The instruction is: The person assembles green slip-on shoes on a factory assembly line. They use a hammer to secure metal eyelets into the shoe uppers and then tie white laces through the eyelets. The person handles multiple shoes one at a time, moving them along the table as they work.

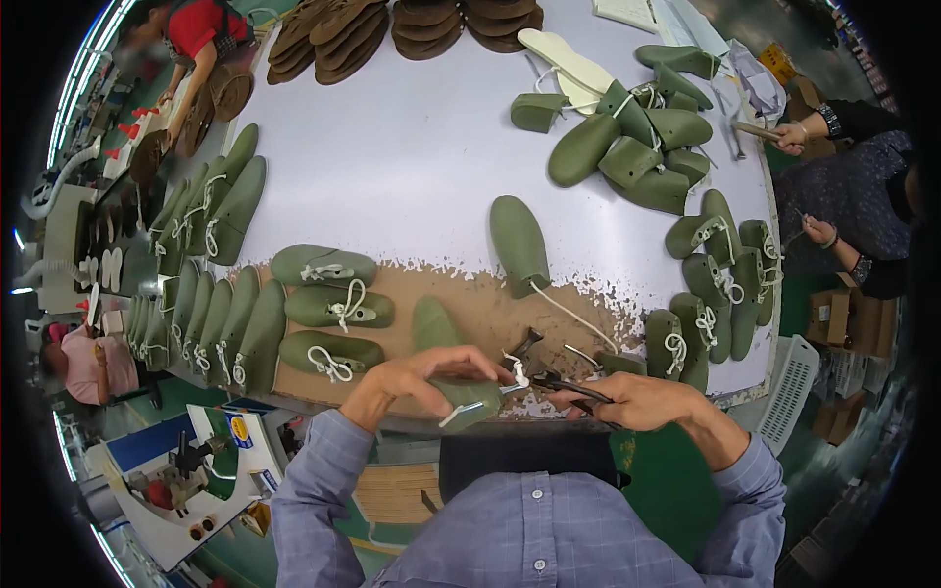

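Note:
At the table's near edge my left hand is closed around a green shoe last piece, with a light-coloured strip or rod across it. A knotted white cord stands up at the piece's right end. My right hand grips dark-handled pliers, whose jaws are at the cord. Just beyond lies a dark metal hammer head. Another green last front rests behind my left hand. Farther off, a green shoe last trails white cord toward a heel piece by my right hand.
Corded green lasts stand in rows at left and right. Loose last parts are heaped at far right, near a cream sole. Brown soles are stacked at the back. Co-workers stand left and right, one holding a tool.

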